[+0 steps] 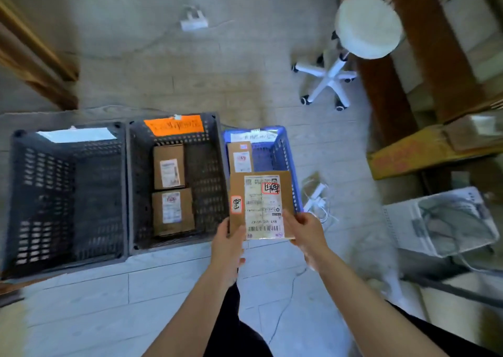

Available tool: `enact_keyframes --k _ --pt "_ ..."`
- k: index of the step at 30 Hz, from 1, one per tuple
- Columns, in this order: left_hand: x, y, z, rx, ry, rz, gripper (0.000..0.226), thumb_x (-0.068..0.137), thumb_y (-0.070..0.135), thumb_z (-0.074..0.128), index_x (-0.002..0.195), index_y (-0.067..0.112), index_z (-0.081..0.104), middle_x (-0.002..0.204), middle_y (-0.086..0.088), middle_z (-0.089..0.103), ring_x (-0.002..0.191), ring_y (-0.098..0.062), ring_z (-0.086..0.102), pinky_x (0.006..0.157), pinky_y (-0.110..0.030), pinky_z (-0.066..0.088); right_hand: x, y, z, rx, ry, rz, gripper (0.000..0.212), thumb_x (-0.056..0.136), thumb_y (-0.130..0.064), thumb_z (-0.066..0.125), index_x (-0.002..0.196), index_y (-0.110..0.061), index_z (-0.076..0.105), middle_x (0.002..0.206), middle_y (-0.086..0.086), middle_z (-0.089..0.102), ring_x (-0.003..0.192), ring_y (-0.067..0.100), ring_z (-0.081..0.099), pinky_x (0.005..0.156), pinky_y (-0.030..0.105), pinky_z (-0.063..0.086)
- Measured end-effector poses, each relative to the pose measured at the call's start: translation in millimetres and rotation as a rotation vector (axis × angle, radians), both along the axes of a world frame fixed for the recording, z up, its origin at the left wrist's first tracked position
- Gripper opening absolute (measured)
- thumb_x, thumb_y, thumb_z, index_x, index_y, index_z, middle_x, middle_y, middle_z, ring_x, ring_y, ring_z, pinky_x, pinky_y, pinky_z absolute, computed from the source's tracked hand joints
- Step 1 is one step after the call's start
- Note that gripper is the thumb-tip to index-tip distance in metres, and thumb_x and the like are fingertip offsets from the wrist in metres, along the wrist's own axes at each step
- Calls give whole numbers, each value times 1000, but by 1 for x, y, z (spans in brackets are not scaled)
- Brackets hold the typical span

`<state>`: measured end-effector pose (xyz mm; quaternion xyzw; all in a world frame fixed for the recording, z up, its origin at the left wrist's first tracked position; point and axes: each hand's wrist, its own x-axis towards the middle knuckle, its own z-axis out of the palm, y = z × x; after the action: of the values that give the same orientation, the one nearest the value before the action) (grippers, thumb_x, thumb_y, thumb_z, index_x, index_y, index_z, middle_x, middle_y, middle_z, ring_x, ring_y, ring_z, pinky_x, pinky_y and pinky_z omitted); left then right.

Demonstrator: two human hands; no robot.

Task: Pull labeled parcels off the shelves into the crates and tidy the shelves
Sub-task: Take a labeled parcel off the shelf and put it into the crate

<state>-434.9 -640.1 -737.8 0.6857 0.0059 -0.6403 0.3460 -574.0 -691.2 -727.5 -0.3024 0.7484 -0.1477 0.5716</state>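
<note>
Down over the blue crate [285,149], both hands hold one flat brown cardboard parcel [239,182] by its near edge. The left hand [227,250] clasps the near left corner, thumb on the top face and fingers underneath; the right hand [306,233] pinches the near right corner, thumb lying on the shipping label [262,207]. That label is a long white sheet running from the near edge almost to the far edge, with a barcode just beside the right thumb and lines of print too blurred to read. Toward its far end sits a white sticker outlined in red [270,188] with dark handwritten characters. Just left of the label, ahead of the left thumb, a small orange-edged tag [236,204] carries more handwriting. The parcel lies roughly level and hides most of the blue crate's near half.

Beyond the held parcel, inside the same crate, a smaller brown box [239,156] leans against the left wall, white label facing up. Left of the grip stands a dark grey crate [212,166] with an orange sign [174,124] on its far rim and two labelled boxes [170,188] inside, one behind the other. Further left, another dark crate [43,193] appears empty, though its floor is dim. Right of the grip, a white cable [315,196] lies on the pale floor; well beyond it stands a white stool [367,27] on castors.
</note>
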Motion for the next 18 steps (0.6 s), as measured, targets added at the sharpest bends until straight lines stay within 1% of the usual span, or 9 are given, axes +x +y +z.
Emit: enact_keyframes --k 2,3,5,6,9,11,15,16,18 --pt "-11 -31 -45 76 119 78 20 96 13 46 113 21 50 99 -11 64 65 -20 47 57 -29 40 -11 -27 -45 47 99 21 24 84 -24 61 73 -5 52 71 14 54 58 18 43 47 20 31" --pt "-17 -45 -70 101 151 132 20 96 10 45 114 17 50 101 -14 65 69 -22 51 59 -30 42 -15 -42 -71 56 137 48 24 83 -21 61 74 1 55 72 20 58 57 20 46 48 22 36" --pt "-33 -72 -123 155 147 212 20 96 5 41 112 12 51 94 -15 66 70 -24 54 59 -31 40 -26 -72 -126 63 190 138 23 82 -15 59 88 8 62 87 25 65 76 33 60 63 31 45" --pt "-41 -84 -149 180 129 243 21 96 4 39 112 11 51 87 -12 66 67 -23 53 57 -31 39 -31 -86 -152 67 212 186 22 83 -13 58 95 4 63 92 22 66 88 34 62 70 32 46" --pt "-65 -114 -231 279 68 288 21 98 5 34 111 9 50 79 -5 62 63 -18 55 46 -23 45 -45 -121 -239 82 223 293 26 86 -12 55 111 -7 62 105 12 67 94 28 61 79 34 47" --pt "-77 -128 -287 367 59 314 23 97 3 33 110 5 51 82 -6 62 66 -19 57 44 -22 47 -53 -137 -298 107 250 357 26 86 -11 54 110 -7 62 106 12 67 93 26 61 76 32 45" --pt "-90 -136 -387 544 31 436 16 95 -2 35 91 0 50 102 -16 59 84 -29 56 64 -36 50 -58 -143 -406 186 263 441 20 84 -6 54 99 5 61 103 19 67 88 31 60 68 26 45" --pt "-92 -136 -407 570 23 464 17 95 -4 35 91 0 51 100 -15 60 81 -29 57 62 -35 49 -58 -140 -428 202 255 431 17 84 -7 55 96 4 61 101 19 67 84 30 60 65 23 45" --pt "-93 -135 -440 604 -9 510 23 94 -7 34 87 2 54 87 -13 60 66 -24 56 51 -29 47 -53 -133 -466 220 220 374 13 84 -11 58 94 -4 64 100 16 68 83 26 61 70 27 47"
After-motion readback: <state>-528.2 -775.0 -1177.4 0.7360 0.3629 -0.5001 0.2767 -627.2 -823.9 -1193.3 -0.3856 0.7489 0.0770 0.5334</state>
